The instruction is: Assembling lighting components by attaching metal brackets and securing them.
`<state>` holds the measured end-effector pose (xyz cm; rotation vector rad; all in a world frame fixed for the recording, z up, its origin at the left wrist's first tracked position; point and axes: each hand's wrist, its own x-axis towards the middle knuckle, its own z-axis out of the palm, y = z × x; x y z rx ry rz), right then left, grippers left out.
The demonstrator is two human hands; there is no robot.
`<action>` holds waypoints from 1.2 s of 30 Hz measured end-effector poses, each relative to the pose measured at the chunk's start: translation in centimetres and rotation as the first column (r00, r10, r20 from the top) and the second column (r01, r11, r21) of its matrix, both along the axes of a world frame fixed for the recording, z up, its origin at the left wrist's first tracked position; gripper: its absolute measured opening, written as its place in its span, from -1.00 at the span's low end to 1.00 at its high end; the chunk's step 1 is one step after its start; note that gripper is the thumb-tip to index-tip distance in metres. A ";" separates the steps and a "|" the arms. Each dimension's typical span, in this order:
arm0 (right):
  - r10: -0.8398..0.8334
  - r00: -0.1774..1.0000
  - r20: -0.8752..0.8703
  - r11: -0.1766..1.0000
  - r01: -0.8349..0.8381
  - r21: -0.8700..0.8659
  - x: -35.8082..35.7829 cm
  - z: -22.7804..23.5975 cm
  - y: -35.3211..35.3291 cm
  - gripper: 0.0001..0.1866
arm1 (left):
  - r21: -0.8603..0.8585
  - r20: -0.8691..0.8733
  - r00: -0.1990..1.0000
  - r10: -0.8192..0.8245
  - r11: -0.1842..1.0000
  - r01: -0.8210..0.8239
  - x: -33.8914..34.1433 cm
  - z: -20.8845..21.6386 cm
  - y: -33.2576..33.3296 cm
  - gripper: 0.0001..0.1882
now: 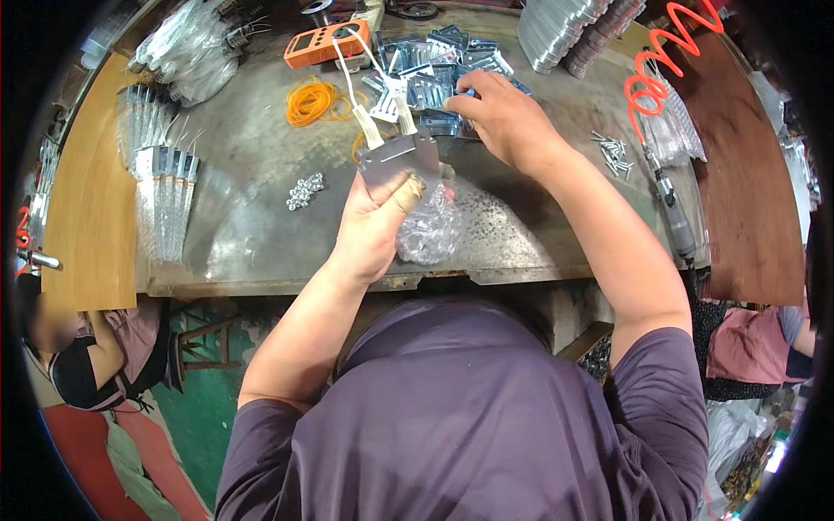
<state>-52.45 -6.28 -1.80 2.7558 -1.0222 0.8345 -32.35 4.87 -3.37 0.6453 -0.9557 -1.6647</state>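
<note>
Left hand and right hand at a worn metal table [230,217], seen from above. The left hand [368,233] grips a dark flat plate [401,160] near the middle of the table's front part, its thumb, wrapped in a yellowish cover [403,196], pressed on the near face; these fingers are closed firmly around the piece. The plate's long axis runs from left to right, with its right end slightly higher in the view, and two white leads [367,127] rise from its far edge. The right hand [511,120] reaches to the right margin of a pile of small blue and silver parts [426,87], its thumb and forefinger curved and a little apart; because the fingertips merge with the glinting parts, whether they hold one cannot be told. The governing relation is this: the pile lies beyond the plate and slightly to its right, immediately left of the right fingertips, so that the right hand is the nearer to it. About these lie an orange meter [313,46], orange rubber bands [310,102], a cluster of nuts [304,192], scattered screws [614,156] and, beneath the plate's near side, a clear plastic bag [431,233].
</note>
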 end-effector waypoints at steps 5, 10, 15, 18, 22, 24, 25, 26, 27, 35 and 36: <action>0.026 0.997 -0.079 0.995 -0.033 -0.093 -0.8 0.2 -0.7 -0.73 | 0.025 -0.012 1.000 -0.009 1.000 0.009 0.8 0.0 0.8 -0.69; -0.013 0.976 0.219 0.991 -0.017 0.132 -0.6 2.4 1.1 -0.78 | 0.117 -0.036 0.991 0.127 0.986 -0.122 0.2 0.3 1.1 -0.62; -0.005 0.844 0.536 0.962 -0.143 0.234 1.1 5.8 6.0 -0.83 | 0.206 -0.022 0.999 0.035 0.978 -0.030 -1.1 1.4 1.5 -0.59; -0.007 0.858 0.514 0.975 -0.109 0.195 1.7 5.6 6.9 -0.82 | 0.199 -0.025 0.997 -0.067 0.977 0.071 -2.0 1.6 2.0 -0.56; -0.057 0.850 0.524 0.984 -0.040 0.172 1.1 5.4 7.9 -0.83 | 0.268 -0.079 0.989 -0.123 0.953 0.140 -2.8 1.7 2.6 -0.49; -0.061 0.855 0.516 0.985 -0.031 0.167 0.8 5.3 8.3 -0.83 | 0.268 -0.087 0.989 -0.122 0.953 0.141 -3.1 1.6 2.8 -0.46; -0.063 0.861 0.504 0.987 -0.020 0.158 0.6 5.2 8.5 -0.84 | 0.273 -0.086 0.988 -0.126 0.951 0.145 -3.3 1.5 2.9 -0.46; -0.069 0.860 0.506 0.987 -0.016 0.162 0.4 5.2 8.8 -0.84 | 0.306 -0.080 0.990 -0.116 0.942 0.136 -3.4 1.3 2.9 -0.44; -0.082 0.862 0.500 0.982 -0.017 0.190 0.2 5.1 9.0 -0.85 | 0.338 -0.076 0.991 -0.110 0.932 0.129 -3.6 1.2 2.9 -0.43; -0.349 0.601 0.719 0.897 -0.008 0.443 -7.7 3.5 7.3 -0.82 | 0.409 -0.101 0.984 -0.150 0.895 0.178 -3.5 0.6 2.9 -0.35; -0.409 0.612 0.677 0.884 0.080 0.461 -10.3 3.2 6.1 -0.82 | 0.412 -0.092 0.986 -0.138 0.896 0.164 -3.8 0.6 3.0 -0.34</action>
